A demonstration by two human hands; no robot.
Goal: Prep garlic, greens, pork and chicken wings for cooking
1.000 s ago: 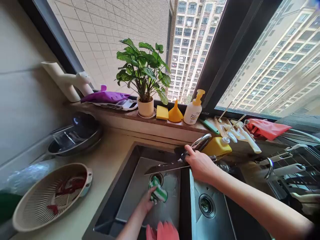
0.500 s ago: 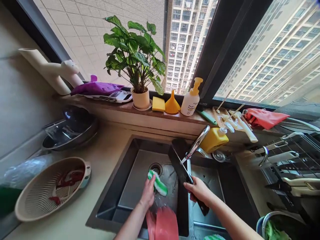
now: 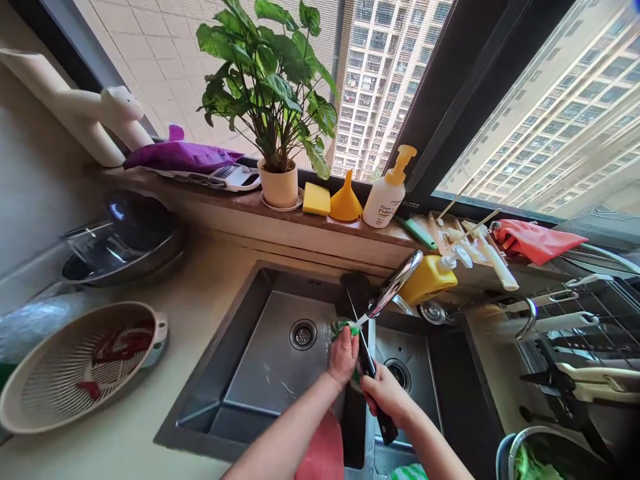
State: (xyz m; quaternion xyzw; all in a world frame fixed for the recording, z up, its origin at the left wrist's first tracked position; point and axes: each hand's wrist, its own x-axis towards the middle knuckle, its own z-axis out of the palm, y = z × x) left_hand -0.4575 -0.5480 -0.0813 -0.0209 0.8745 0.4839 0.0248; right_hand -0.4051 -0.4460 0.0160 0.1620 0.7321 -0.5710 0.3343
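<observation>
From my distant place, I see through the head camera two bare hands working near the middle of the frame, a little below the centre. The right hand (image 3: 384, 395) has its fingers closed around the black handle of a knife (image 3: 386, 427), and the blade rises toward the upper left, seen almost on its edge. The left hand (image 3: 343, 357) has its fingers bent narrowly over a green and white scrubber (image 3: 341, 327), which is at the left side of the blade; how hard they press, I cannot tell. The chrome faucet (image 3: 400, 283) comes down from the right, and its mouth is just beside the blade and the scrubber. Under the left hand lies the basin (image 3: 270, 363) of the sink, with a round drain (image 3: 303, 334) left of the hands. At the bottom centre, a reddish cloth-like piece (image 3: 323, 452) shows partly behind the left forearm. In the lower left of the frame, a beige colander (image 3: 50, 373) holds some red pieces (image 3: 123, 343), and right of the faucet stands a yellow bottle (image 3: 430, 280)
</observation>
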